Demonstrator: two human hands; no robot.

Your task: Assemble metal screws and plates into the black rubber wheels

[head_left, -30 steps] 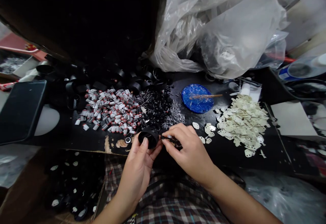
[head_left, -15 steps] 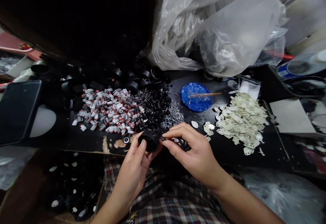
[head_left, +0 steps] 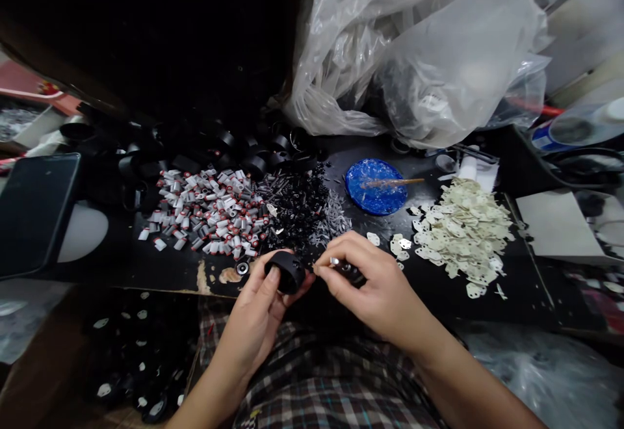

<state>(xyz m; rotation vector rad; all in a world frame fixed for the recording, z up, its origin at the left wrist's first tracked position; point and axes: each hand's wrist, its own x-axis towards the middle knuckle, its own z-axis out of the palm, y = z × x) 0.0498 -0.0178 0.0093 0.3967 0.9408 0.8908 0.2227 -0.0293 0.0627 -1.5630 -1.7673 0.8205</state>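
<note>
At the table's front edge my left hand (head_left: 266, 309) is closed around a black round plastic housing (head_left: 287, 272), its hollow opening facing me. Just right of it, my right hand (head_left: 363, 279) is closed on a dark screwdriver-like tool (head_left: 348, 270) with a shiny metal part; thumb and index finger pinch together near its front end. A small gap separates these fingertips from the housing. Whether a small part sits in the pinch I cannot make out. Behind the hands lie a heap of small black parts (head_left: 302, 211) and grey slivers (head_left: 331, 220).
White-grey cylinders with red ends (head_left: 214, 211) are heaped at left, beside a phone (head_left: 36, 211). A blue lid (head_left: 375, 186) carries a thin stick. Cream flat plates (head_left: 463, 227) are piled at right. Plastic bags (head_left: 419, 52) stand behind; black housings (head_left: 234, 149) lie at the back.
My right hand has drawn slightly right, away from the housing. The left hand has turned the housing a little, so more of its outer side shows.
</note>
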